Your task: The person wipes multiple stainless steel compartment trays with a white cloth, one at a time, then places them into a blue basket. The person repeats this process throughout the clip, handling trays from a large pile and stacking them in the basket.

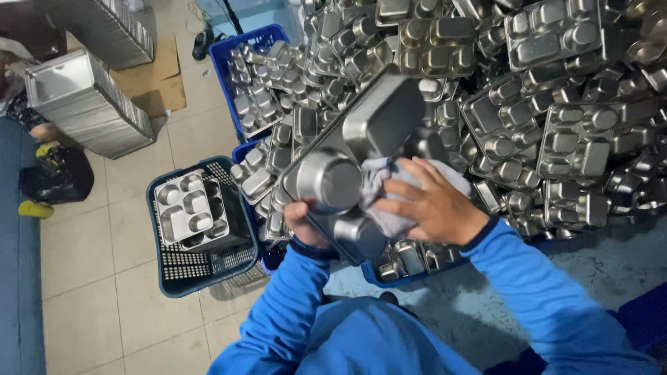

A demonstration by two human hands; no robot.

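- The left hand [300,221] clamps the near edge of a steel compartment tray [361,149], its grip pinching the rim so the tray stands tilted, underside up, in front of the chest.
- The right hand [434,205] presses a pale cloth [389,180] flat on the tray, fingers spread to cover more metal.
- A heap of trays [556,104] lies far and right; a dark basket [198,222] on the left holds several trays on the floor.

Below me lies a pale beige tiled floor [118,243] with a flattened brown cardboard sheet [156,76] on it; a blue padded edge of furniture [17,278] runs along my left.
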